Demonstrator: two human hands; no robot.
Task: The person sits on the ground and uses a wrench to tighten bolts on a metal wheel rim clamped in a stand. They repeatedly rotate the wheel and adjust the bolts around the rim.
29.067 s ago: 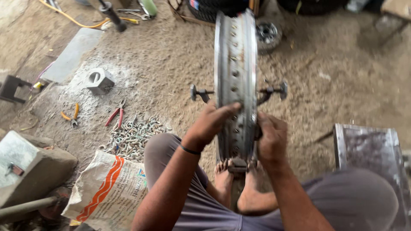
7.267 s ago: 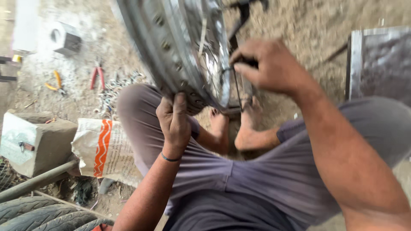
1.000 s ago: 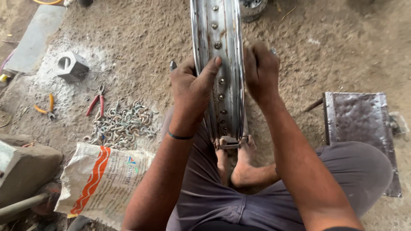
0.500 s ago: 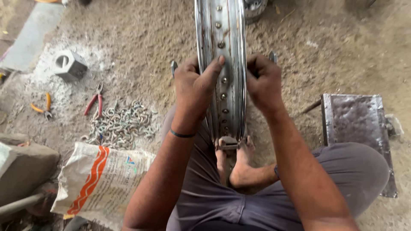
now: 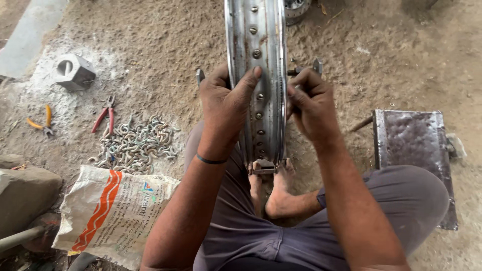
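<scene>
A steel wheel rim (image 5: 257, 55) stands upright on edge between my knees, its lower end resting near my bare feet (image 5: 273, 193). My left hand (image 5: 227, 103) grips the rim's left side, thumb laid across the spoke-nipple holes. My right hand (image 5: 310, 103) is closed at the rim's right side, fingers pinched on something small at the spokes; what it pinches is hidden. An axle end (image 5: 316, 66) sticks out to the right behind the hand, another (image 5: 200, 76) to the left.
On the dirt floor to the left lie a pile of metal hooks (image 5: 135, 145), red-handled pliers (image 5: 104, 116), orange-handled pliers (image 5: 44, 119) and a grey block with a hole (image 5: 74, 71). A printed sack (image 5: 115, 211) lies by my left knee. A metal tray (image 5: 414, 150) sits at right.
Over the last second my hands stay on the rim; the right hand has shifted slightly outward from the rim's edge, fingers now pinched beside it. The view has drifted a little.
</scene>
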